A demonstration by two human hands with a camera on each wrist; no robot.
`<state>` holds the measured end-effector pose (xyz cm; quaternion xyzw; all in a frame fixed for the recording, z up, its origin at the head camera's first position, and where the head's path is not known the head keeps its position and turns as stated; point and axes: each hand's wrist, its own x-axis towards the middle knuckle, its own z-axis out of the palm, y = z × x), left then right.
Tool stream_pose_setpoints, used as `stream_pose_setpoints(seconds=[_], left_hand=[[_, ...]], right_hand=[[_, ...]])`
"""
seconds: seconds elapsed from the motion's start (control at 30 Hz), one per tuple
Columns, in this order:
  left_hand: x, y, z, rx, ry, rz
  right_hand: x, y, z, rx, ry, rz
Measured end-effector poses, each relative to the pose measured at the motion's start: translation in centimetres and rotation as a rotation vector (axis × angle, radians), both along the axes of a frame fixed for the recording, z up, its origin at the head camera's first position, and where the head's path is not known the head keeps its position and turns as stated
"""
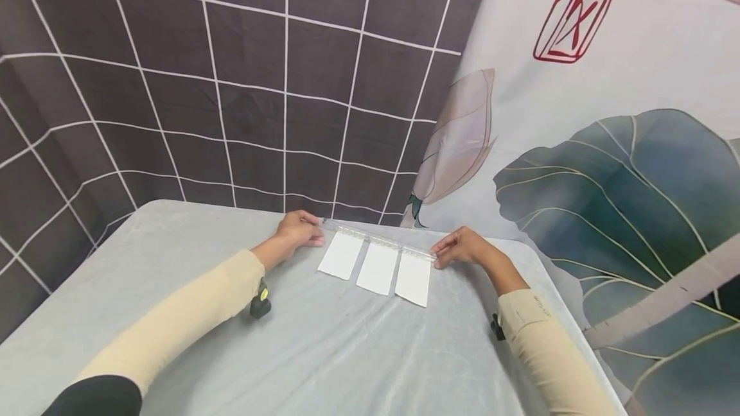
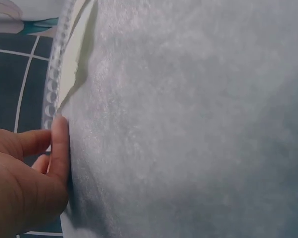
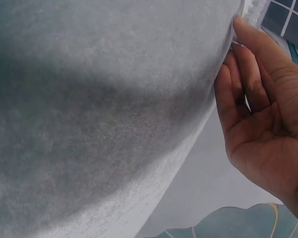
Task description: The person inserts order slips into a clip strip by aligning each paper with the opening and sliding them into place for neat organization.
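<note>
A long clear plastic strip (image 1: 376, 237) with a row of round bumps stretches between my hands near the far edge of the table. My left hand (image 1: 297, 230) pinches its left end between thumb and fingers. At the other end, my right hand (image 1: 465, 246) pinches the strip too. Three white paper cards, the left card (image 1: 341, 254), middle card (image 1: 378, 268) and right card (image 1: 413, 279), lie side by side with their upper edges along the strip. In the left wrist view, one card (image 2: 75, 62) tilts up slightly beside the bumpy strip (image 2: 52, 84).
A pale grey cloth (image 1: 324, 352) with soft creases covers the table. Behind the far edge hangs a dark curtain (image 1: 248, 114) with a white grid. A leaf-patterned white curtain (image 1: 520, 101) hangs at the right.
</note>
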<state>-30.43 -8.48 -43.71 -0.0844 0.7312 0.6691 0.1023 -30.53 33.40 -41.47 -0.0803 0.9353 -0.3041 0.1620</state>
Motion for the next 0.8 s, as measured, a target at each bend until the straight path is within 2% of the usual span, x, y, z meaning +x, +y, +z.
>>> stream_pose_setpoints(seconds=[0.1, 0.37, 0.57, 0.8], left_hand=[[-0.3, 0.0, 0.0, -0.005, 0.013, 0.0], [-0.7, 0.3, 0.2, -0.05, 0.038, -0.078], [-1.1, 0.5, 0.1, -0.068, 0.032, -0.089], [-1.0, 0.3, 0.0, -0.043, 0.028, -0.097]], right_hand=[[0.0, -0.2, 0.0, 0.003, 0.004, -0.003], [0.1, -0.3, 0.1, 0.009, -0.003, -0.028], [0.1, -0.4, 0.2, 0.015, -0.001, -0.041], [0.5, -0.5, 0.2, 0.015, -0.001, -0.052]])
